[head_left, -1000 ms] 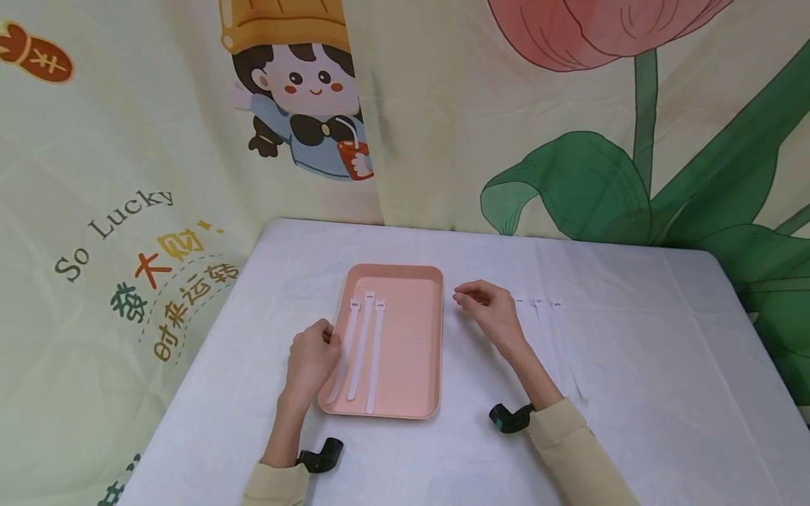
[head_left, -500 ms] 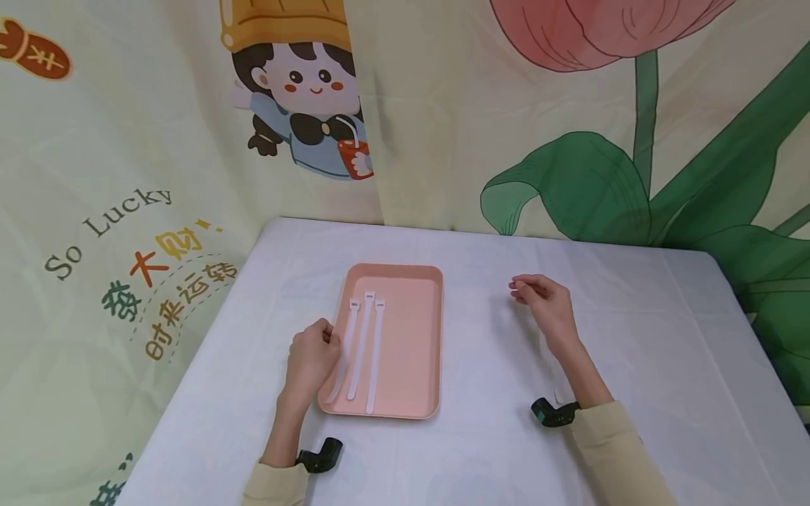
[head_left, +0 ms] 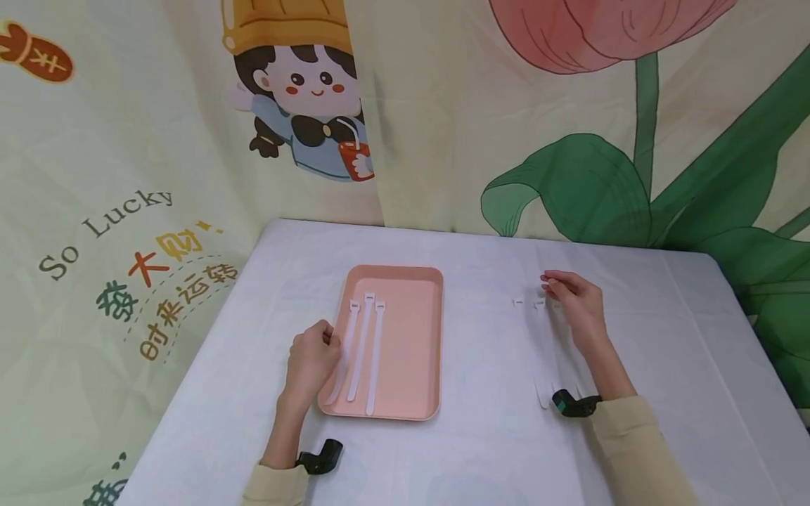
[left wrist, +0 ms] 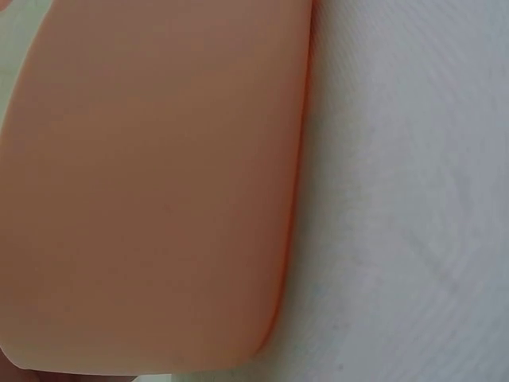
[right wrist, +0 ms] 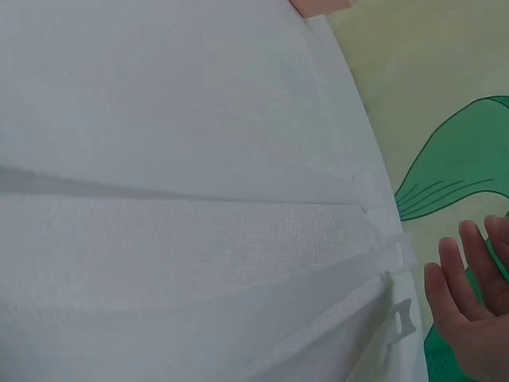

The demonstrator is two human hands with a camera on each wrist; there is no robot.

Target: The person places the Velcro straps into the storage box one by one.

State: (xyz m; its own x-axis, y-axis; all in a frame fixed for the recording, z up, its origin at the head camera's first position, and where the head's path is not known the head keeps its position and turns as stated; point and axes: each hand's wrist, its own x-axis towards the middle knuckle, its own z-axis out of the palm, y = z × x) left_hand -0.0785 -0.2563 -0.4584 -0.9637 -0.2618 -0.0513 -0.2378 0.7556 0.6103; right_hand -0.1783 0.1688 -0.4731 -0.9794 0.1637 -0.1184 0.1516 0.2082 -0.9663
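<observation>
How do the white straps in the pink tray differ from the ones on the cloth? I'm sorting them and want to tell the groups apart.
The straps in the tray stand out against the pink tray beside the left hand; the straps on the cloth nearly vanish against the white cloth, under the right hand. Both groups are white, slotted at the far end, lying lengthwise.

A flat salmon-pink plastic tray [head_left: 411, 337] carried three white plastic cable ties [head_left: 362, 348]; more white cable ties [head_left: 538, 330] nearly vanished against the plain white tablecloth [head_left: 481, 457]. The cream fabric backdrop [head_left: 443, 140] showed green leaves and a pink tulip.
</observation>
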